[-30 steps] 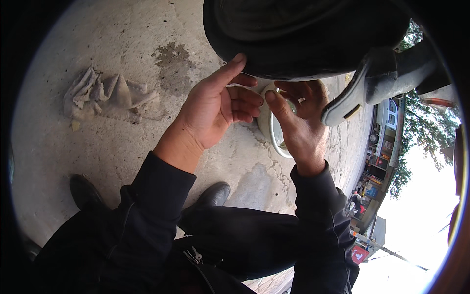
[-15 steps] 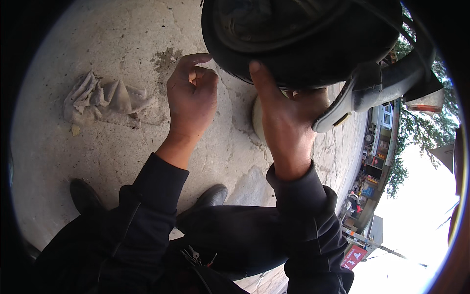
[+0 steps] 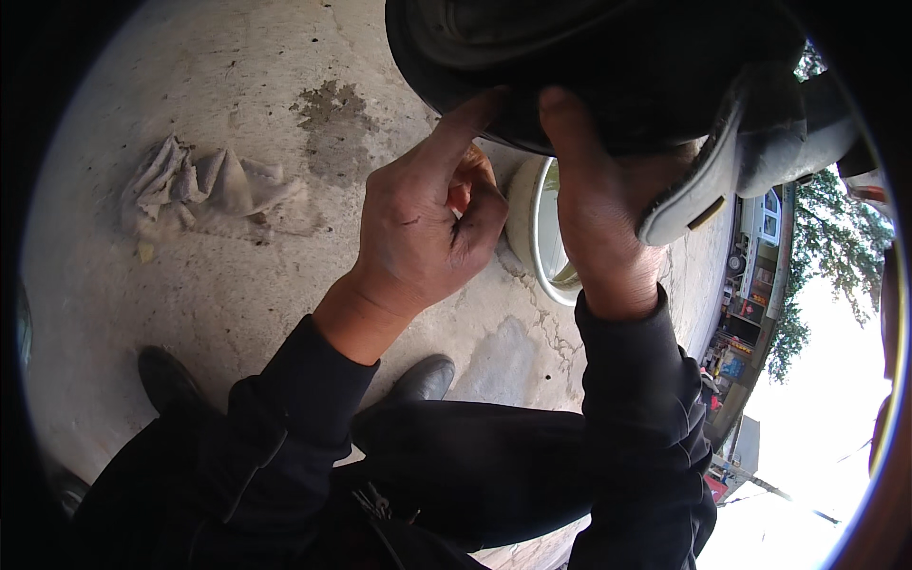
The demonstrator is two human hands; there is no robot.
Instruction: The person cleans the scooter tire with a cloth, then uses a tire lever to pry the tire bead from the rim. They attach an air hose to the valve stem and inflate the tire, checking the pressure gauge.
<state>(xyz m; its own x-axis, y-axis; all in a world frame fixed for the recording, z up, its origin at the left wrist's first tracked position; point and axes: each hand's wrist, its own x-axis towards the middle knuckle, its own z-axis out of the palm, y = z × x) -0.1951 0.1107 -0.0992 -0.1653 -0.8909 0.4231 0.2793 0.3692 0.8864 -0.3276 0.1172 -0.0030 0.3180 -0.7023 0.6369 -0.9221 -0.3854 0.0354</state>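
A black rubber tyre [image 3: 570,104] on a wheel fills the top of the view, its upper part cut off. My right hand [image 3: 613,209] grips its lower edge, with the thumb on the sidewall and the other fingers hidden behind. My left hand [image 3: 418,214] is at the tyre's lower left edge. One fingertip presses on the sidewall, while the thumb and remaining fingers curl just below. Beside my right wrist hangs a grey curved part [image 3: 698,180], joined to a dark frame piece.
Below the tyre, partly behind my right hand, stands a pale round bucket [image 3: 522,214] with liquid in it. A crumpled grey-beige rag [image 3: 214,185] lies on the concrete at left, near a damp patch [image 3: 337,123]. My shoes [image 3: 423,378] are below. A parked vehicle [image 3: 768,218] stands far right.
My left hand has moved right and up onto the tyre. My right hand sits further right, the tyre is slightly higher, and more of the bucket shows.
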